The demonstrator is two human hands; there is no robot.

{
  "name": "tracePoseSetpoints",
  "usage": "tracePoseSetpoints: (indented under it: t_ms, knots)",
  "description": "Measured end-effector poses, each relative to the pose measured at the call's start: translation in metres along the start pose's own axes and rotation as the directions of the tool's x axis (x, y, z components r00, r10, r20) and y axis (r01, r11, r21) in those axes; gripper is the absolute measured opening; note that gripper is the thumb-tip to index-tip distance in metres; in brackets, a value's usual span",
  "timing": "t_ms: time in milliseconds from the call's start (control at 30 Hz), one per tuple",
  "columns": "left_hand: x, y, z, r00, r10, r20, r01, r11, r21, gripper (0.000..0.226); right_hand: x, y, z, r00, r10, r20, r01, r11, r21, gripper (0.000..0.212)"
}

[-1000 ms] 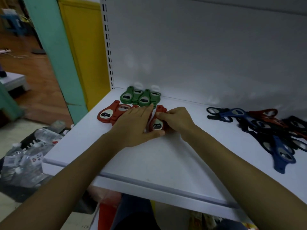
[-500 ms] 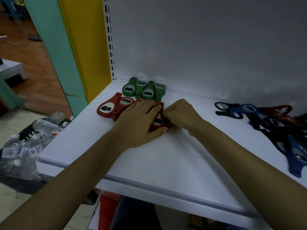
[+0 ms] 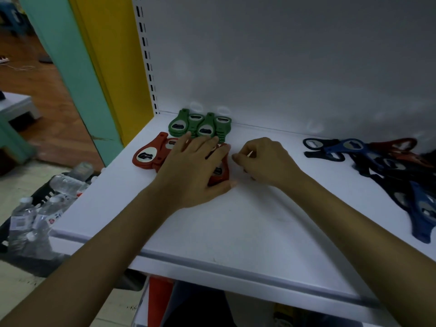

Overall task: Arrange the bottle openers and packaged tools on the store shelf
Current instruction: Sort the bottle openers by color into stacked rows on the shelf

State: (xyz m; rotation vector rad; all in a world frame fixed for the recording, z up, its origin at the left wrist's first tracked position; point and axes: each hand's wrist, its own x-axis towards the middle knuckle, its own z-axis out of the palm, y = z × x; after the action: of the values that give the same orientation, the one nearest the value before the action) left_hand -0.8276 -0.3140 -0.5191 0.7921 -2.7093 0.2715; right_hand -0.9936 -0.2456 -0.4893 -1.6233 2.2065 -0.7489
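The white shelf (image 3: 236, 220) carries everything. The green openers (image 3: 200, 125), set in a tight overlapping row against the back panel (image 3: 283, 67), are the mark for the rest. Well to the right of the green openers lies a loose heap of blue, black and dark red openers (image 3: 389, 166), crossed over one another and apparently not yet sorted. Just in front of the green openers sits a row of red openers (image 3: 148, 154), which overlap in the same way. This suggests the colours are being grouped in rows, front to back.

The left hand (image 3: 195, 168) lies flat over the right end of the red row. Its fingers are straight and spread, with the tips reaching the front edge of the green openers and the thumb stretched along the near side. Its grip is released: it presses down and clasps nothing, probably to keep the red row from sliding while it is squared up. The forearm comes in low from the near left.

The right hand (image 3: 266, 161) hovers just right of the red row, well forward of the green openers. Its fingers are curled in, the grip pinching a thin pale sliver (image 3: 250, 153) (too small to identify).
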Motion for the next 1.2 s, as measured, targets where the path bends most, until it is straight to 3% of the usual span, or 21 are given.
tracePoseSetpoints:
  t_ms: [133,333,467,600,700,767,900,1067,1200]
  knots:
    - [0.013,0.015,-0.012,0.997,0.082,-0.005,-0.082,0.996,0.022,0.072,-0.015,0.02,-0.018,0.997,0.0,-0.077,-0.015,0.98,-0.196,0.022]
    - [0.054,0.098,-0.01,0.96,0.276,-0.039,-0.279,0.954,-0.108,0.068,-0.063,0.08,-0.06,0.969,0.107,-0.221,-0.157,0.962,-0.221,0.019]
    - [0.093,0.184,0.0,0.9,0.434,-0.042,-0.431,0.87,-0.239,0.068,-0.118,0.139,-0.104,0.887,0.251,-0.388,-0.33,0.932,-0.152,0.014]
    - [0.131,0.273,0.005,0.83,0.554,-0.061,-0.534,0.758,-0.376,0.065,-0.177,0.2,-0.145,0.75,0.382,-0.54,-0.495,0.866,-0.076,0.016]
    - [0.151,0.329,0.005,0.806,0.591,-0.028,-0.533,0.706,-0.466,0.062,-0.211,0.239,-0.169,0.649,0.445,-0.617,-0.593,0.804,-0.044,0.008]
    - [0.155,0.357,0.008,0.807,0.59,-0.034,-0.515,0.675,-0.529,0.058,-0.223,0.264,-0.179,0.589,0.454,-0.669,-0.641,0.766,-0.045,0.02]
    - [0.155,0.375,0.026,0.835,0.55,-0.003,-0.465,0.704,-0.537,0.052,-0.223,0.292,-0.186,0.585,0.553,-0.594,-0.672,0.74,0.027,0.05]
    - [0.159,0.37,0.034,0.848,0.528,-0.035,-0.442,0.671,-0.595,0.053,-0.201,0.298,-0.195,0.521,0.623,-0.583,-0.768,0.641,-0.001,0.026]
    - [0.168,0.367,0.041,0.888,0.456,-0.055,-0.345,0.581,-0.737,0.05,-0.178,0.296,-0.192,0.526,0.592,-0.611,-0.708,0.702,0.071,0.022]
